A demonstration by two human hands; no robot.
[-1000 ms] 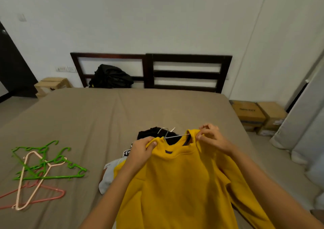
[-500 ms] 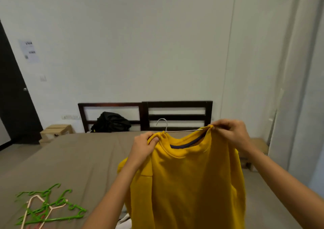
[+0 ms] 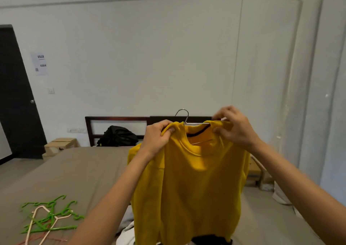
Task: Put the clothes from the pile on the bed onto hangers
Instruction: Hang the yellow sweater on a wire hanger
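A yellow sweatshirt (image 3: 189, 188) hangs in the air in front of me on a metal wire hanger (image 3: 184, 116), whose hook sticks up above the collar. My left hand (image 3: 157, 138) pinches the left shoulder of the sweatshirt. My right hand (image 3: 234, 128) grips the right shoulder over the hanger's end. Below the hem, a bit of the clothes pile (image 3: 127, 231) shows on the bed (image 3: 74, 171), with white and dark fabric mostly hidden behind the sweatshirt.
Green, cream and pink plastic hangers (image 3: 48, 218) lie tangled on the bed at the lower left. A black bag (image 3: 118, 137) leans on the dark headboard (image 3: 116, 119). Cardboard boxes (image 3: 258, 177) sit on the floor at the right, by white curtains (image 3: 322, 98). A dark door (image 3: 16, 94) is at left.
Both hands have lifted the sweatshirt on its hanger up off the bed, and my view has tilted upward. The hook now stands clear above the collar.
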